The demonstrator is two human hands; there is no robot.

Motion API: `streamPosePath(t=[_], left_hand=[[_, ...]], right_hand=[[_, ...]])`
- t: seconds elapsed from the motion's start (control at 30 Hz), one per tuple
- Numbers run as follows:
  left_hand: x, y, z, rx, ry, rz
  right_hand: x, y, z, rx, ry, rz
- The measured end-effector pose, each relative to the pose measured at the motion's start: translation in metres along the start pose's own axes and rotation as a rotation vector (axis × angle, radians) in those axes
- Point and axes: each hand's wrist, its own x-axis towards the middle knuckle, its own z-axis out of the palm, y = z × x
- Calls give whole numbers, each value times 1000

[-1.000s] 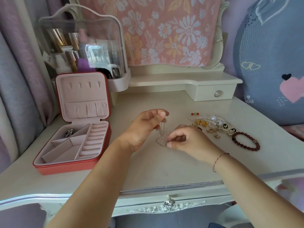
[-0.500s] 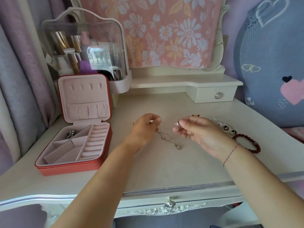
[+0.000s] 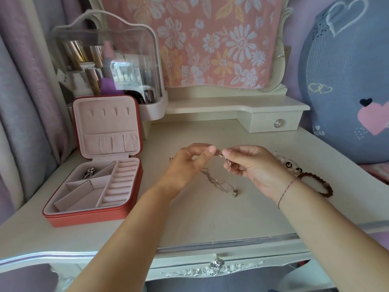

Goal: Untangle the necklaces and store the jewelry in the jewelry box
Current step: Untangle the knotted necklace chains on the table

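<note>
A tangle of thin silver necklaces (image 3: 219,182) hangs between my hands and trails onto the white dressing table (image 3: 210,218), ending in a small pendant (image 3: 235,193). My left hand (image 3: 189,163) pinches one end of the chain at its fingertips. Close beside it, my right hand (image 3: 252,165) pinches the chain, its fingers curled. The red jewelry box (image 3: 94,186) stands open at the left, with pink lining and a silver piece (image 3: 88,173) in its back compartment.
A dark red bead bracelet (image 3: 322,184) and a pile of pearl and gold jewelry (image 3: 288,163) lie right of my right hand. A small ring (image 3: 171,158) lies by my left hand. A clear cosmetics case (image 3: 107,60) stands behind the box; a small drawer (image 3: 275,123) sits at the back.
My hands have come together and risen a little, so their fingertips nearly meet over the chain. More of the necklace now lies stretched on the table, its pendant further right.
</note>
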Motion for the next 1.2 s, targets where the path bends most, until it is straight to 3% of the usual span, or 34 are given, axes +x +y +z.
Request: streamPosePath(t=[0.13, 0.67, 1.2], left_hand=[[-2, 4, 1, -241, -141, -13], [-3, 4, 3, -77, -83, -81], [-3, 7, -2, -373, -100, -100]], right_hand=[[2, 7, 7, -34, 50, -51], [-1, 22, 2, 217, -30, -40], [-8, 25, 2, 177, -95, -38]])
